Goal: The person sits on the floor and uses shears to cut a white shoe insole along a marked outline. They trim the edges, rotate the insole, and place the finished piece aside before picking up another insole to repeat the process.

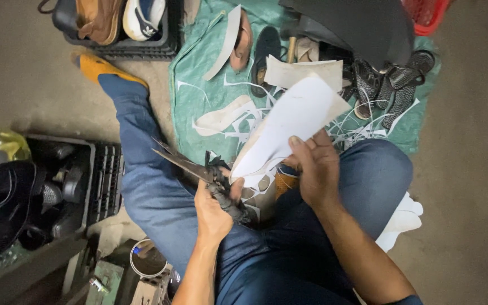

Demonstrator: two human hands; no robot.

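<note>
Fingers of the left hand [214,208] wrap the scissors [199,172]; right hand [314,169] pinches the white sole sheet [295,121].

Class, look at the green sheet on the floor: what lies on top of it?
On the green sheet lie white sole cut-outs, thin white trimmings, and dark sandals; the black object covers the far part.

Shoes [391,85] (scraps too) crowding mat [190,96]

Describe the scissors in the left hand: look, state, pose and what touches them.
The scissors are large, dark, worn metal shears with handles wrapped in black material. The blades look nearly closed and point up-left over the left thigh. The left hand grips the handles. The handle end sits close to the white sheet held by the right hand.
</note>
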